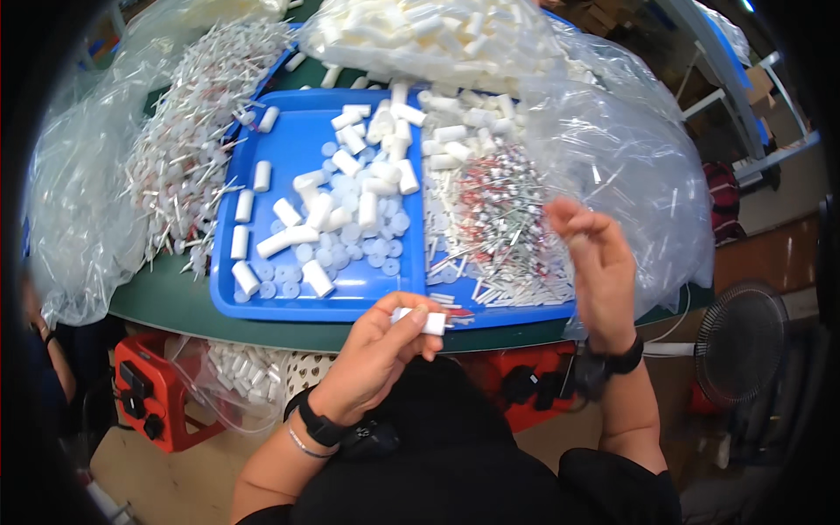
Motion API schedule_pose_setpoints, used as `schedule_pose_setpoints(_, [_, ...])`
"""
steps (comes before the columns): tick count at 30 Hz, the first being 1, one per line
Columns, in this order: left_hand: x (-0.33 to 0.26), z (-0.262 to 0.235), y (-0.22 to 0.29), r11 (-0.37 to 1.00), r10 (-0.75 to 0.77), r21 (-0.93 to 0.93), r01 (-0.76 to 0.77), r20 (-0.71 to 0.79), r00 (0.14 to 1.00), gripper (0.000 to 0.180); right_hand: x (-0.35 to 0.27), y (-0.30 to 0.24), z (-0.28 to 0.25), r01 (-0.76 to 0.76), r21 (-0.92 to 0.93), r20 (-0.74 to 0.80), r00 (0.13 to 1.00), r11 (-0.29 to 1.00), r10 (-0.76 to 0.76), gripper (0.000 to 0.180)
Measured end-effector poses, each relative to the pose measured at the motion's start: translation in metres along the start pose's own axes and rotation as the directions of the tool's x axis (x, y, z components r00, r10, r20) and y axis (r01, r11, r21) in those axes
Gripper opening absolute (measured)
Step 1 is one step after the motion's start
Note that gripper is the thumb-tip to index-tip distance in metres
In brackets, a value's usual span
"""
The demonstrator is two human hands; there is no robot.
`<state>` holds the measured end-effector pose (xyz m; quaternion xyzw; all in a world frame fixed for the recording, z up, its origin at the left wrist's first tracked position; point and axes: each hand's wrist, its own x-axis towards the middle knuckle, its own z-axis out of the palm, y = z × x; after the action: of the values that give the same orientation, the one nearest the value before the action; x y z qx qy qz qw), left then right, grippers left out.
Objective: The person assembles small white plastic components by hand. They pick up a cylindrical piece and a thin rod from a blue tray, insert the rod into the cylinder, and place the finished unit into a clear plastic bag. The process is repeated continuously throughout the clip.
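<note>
1. Left hand [372, 354]: thumb and fingers closed around a small white cylinder [434, 324], just below centre, at 6 o'clock of the view.
2. Right hand [605, 267]: raised at 3 o'clock, fingers curled, blurred; I cannot tell whether it holds anything.
3. Left blue tray [293, 144], toward 10 o'clock: loose white foam-like cylinders [367, 208] among translucent discs [391, 267].
4. Right blue tray [525, 312], toward 2 o'clock: heaped thin sticks [503, 206], some red.
5. At 12 o'clock: a clear plastic bag [437, 39] of white pieces.
</note>
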<state>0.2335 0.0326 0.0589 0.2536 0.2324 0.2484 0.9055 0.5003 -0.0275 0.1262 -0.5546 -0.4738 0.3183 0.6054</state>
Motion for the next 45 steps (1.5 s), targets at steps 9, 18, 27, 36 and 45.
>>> schedule_pose_setpoints(9, [-0.002,0.003,0.0,0.988,0.128,-0.081,-0.13,-0.03,0.991,0.023,-0.049,0.021,0.067,-0.355,0.175,0.31,0.905,0.918,0.291,0.031])
schedule_pose_setpoints(18, [-0.007,-0.006,-0.02,0.809,0.414,0.458,-0.368,0.0,0.91,0.021,-0.056,0.035,0.078,0.048,-0.315,0.348,0.935,0.948,0.068,0.023])
schedule_pose_setpoints(27, [-0.007,-0.004,-0.023,0.803,0.365,0.411,-0.431,0.231,0.902,0.052,-0.06,0.042,0.096,0.137,-0.226,0.43,0.902,0.964,-0.027,0.022])
schedule_pose_setpoints(36, [-0.006,-0.011,-0.008,0.979,0.127,-0.175,-0.104,0.127,0.984,0.058,-0.044,0.047,0.108,0.548,-0.471,0.522,0.805,0.691,-0.282,0.035])
schedule_pose_setpoints(45, [-0.008,-0.004,-0.022,0.884,0.224,-0.441,-0.155,0.107,0.969,0.052,-0.058,0.043,0.135,0.51,-0.555,0.416,0.854,0.657,-0.311,0.022])
